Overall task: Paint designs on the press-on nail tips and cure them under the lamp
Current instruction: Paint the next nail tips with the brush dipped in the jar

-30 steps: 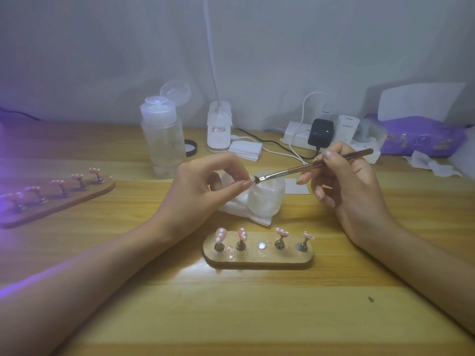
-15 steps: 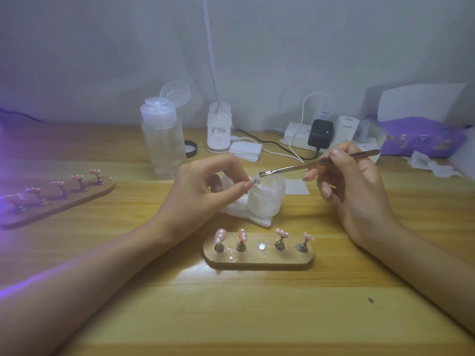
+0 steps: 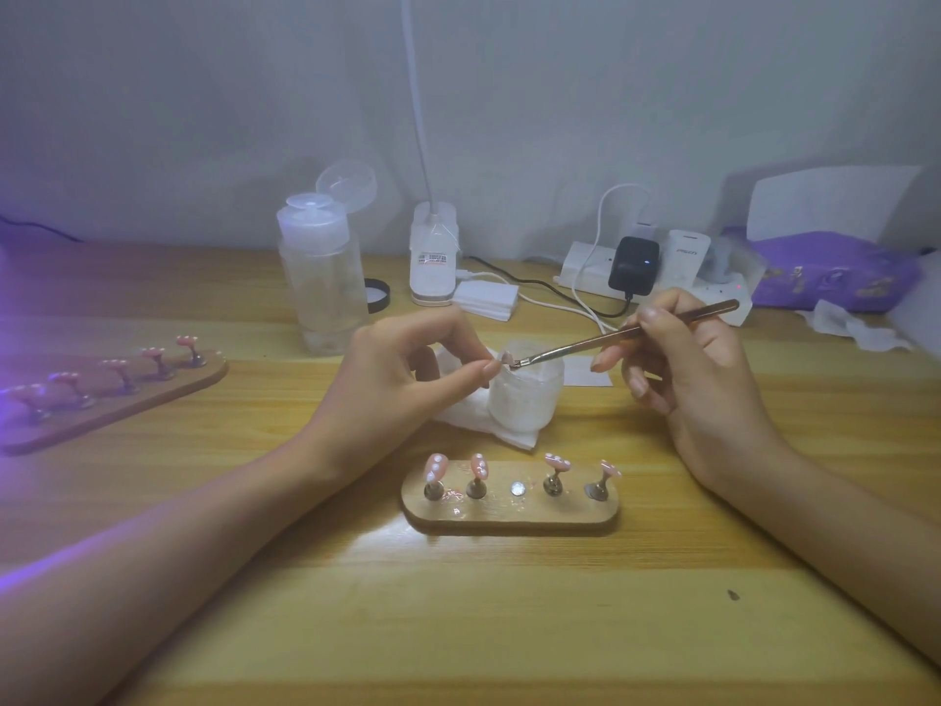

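Pink nail tip point(image 3: 505, 357), very small, is pinched between the thumb and forefinger of the left hand point(image 3: 402, 379), raised above the middle of the tabletop point(image 3: 458, 629). Lifting it free likely lets the person turn it toward the brush. The right hand point(image 3: 702, 369) grips a slim metal brush point(image 3: 611, 338) like a pen, fingers curled round the handle, bristles touching the tip. What is being painted is too small to tell.

Directly under the brush stands a white jar point(image 3: 527, 400) on a crumpled tissue point(image 3: 468, 420), probably kept close for dipping or wiping.

Toward the near edge, in front of both hands, lies a short wooden stand point(image 3: 509, 517). Four pink tips with white dots point(image 3: 435, 466) sit on its pegs. Its middle spot shows only a bare round magnet point(image 3: 518, 489), which is probably the held tip's place.

At the left edge, in purple light, a longer stand point(image 3: 127, 400) carries five more tips, seemingly set there to cure.

Along the far edge are a clear pump bottle point(image 3: 321, 282), a white lamp base point(image 3: 433, 257) and a power strip point(image 3: 585, 277).

Half a second earlier the bristles were drawn slightly away from the tip; now they meet it again, as they did a second ago. The left hand has hardly shifted, and both stands are unchanged.
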A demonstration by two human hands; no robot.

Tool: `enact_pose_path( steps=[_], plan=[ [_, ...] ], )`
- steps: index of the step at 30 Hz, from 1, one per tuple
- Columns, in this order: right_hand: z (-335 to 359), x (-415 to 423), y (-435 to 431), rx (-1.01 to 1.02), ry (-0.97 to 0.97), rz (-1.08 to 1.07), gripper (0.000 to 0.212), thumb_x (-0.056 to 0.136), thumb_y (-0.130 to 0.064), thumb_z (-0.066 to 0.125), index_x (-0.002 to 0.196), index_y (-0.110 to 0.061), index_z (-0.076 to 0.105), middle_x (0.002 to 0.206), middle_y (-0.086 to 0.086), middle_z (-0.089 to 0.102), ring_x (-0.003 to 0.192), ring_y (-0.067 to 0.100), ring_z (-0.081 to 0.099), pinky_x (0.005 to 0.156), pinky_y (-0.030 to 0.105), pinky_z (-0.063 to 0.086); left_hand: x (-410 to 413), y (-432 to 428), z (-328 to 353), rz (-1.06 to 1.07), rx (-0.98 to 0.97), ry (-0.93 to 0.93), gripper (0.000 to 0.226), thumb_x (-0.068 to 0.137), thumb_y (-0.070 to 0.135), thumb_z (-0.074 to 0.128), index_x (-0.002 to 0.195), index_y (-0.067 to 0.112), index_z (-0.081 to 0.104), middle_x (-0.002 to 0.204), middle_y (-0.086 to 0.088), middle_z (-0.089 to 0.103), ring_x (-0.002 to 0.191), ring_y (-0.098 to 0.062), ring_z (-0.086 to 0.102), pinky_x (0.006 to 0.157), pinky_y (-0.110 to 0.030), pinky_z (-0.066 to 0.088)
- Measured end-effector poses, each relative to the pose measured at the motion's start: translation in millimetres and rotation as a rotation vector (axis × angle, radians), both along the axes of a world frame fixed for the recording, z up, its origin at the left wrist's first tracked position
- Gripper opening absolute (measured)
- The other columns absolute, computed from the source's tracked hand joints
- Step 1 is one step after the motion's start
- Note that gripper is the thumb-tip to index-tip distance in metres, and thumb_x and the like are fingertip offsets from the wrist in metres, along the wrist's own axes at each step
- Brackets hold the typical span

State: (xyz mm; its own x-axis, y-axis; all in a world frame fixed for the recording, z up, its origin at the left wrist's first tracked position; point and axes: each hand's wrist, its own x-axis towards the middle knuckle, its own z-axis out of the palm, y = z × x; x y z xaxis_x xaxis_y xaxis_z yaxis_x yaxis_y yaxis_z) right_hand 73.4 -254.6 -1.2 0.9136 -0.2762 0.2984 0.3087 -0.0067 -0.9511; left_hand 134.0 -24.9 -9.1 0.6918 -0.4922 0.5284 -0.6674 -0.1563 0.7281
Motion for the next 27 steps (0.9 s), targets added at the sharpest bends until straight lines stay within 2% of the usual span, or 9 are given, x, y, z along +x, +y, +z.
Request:
enact_pose_path(
  steps=[5,10,13,19,22,27],
  plan=[
    [1.8,-0.9,1.2,0.049,-0.077,0.048,0.022,0.102,-0.021,0.045,0.080,-0.017,0.045,0.068,0.008,0.071,0.043,0.011,0.044,0.039,0.016,0.030,1.4,1.0,-1.3,0.013,0.010,0.002,0.015,0.088,0.018,0.075,0.075,0.019,0.067,0.065,0.023,0.061,0.046,-0.001,0.043,0.050,-0.005,0.028],
    [-0.6,-0.1,0.3,-0.018,-0.013,0.022,0.023,0.105,-0.016,0.042,0.082,-0.016,0.045,0.068,0.008,0.071,0.045,0.011,0.044,0.039,0.016,0.030,1.3,0.3,-1.1,0.015,0.020,-0.021,0.015,0.088,0.016,0.074,0.076,0.018,0.067,0.060,0.028,0.057,0.046,0.001,0.042,0.050,-0.004,0.028],
    [-1.3,0.2,0.1,-0.039,0.005,0.004,0.023,0.104,-0.016,0.043,0.081,-0.017,0.046,0.068,0.008,0.071,0.044,0.012,0.043,0.039,0.016,0.029,1.9,0.4,-1.4,0.007,0.017,-0.016,0.014,0.088,0.017,0.075,0.076,0.019,0.067,0.066,0.025,0.060,0.047,-0.001,0.042,0.050,-0.005,0.029],
    [2.2,-0.1,-0.5,0.098,-0.077,0.016,0.028,0.104,-0.019,0.044,0.076,-0.021,0.048,0.065,0.007,0.070,0.043,0.010,0.042,0.041,0.018,0.027,2.5,1.2,-2.4,0.017,0.014,-0.008,0.015,0.087,0.016,0.077,0.076,0.021,0.067,0.070,0.021,0.062,0.048,-0.003,0.042,0.052,-0.006,0.030],
    [1.3,-0.9,1.1,0.029,-0.047,0.056,0.025,0.105,-0.018,0.043,0.080,-0.019,0.047,0.069,0.008,0.071,0.045,0.011,0.043,0.044,0.021,0.029,2.5,1.3,-2.7,0.013,0.015,-0.012,0.013,0.087,0.015,0.076,0.077,0.017,0.067,0.071,0.021,0.062,0.047,-0.003,0.040,0.052,-0.006,0.029],
    [0.8,-0.2,-0.2,-0.012,0.011,-0.014,0.025,0.104,-0.017,0.043,0.080,-0.019,0.046,0.067,0.007,0.071,0.045,0.012,0.041,0.044,0.021,0.028,2.3,1.2,-2.8,0.015,0.017,-0.032,0.012,0.086,0.017,0.076,0.078,0.017,0.067,0.068,0.024,0.060,0.048,-0.003,0.041,0.052,-0.006,0.030]
  ],
)
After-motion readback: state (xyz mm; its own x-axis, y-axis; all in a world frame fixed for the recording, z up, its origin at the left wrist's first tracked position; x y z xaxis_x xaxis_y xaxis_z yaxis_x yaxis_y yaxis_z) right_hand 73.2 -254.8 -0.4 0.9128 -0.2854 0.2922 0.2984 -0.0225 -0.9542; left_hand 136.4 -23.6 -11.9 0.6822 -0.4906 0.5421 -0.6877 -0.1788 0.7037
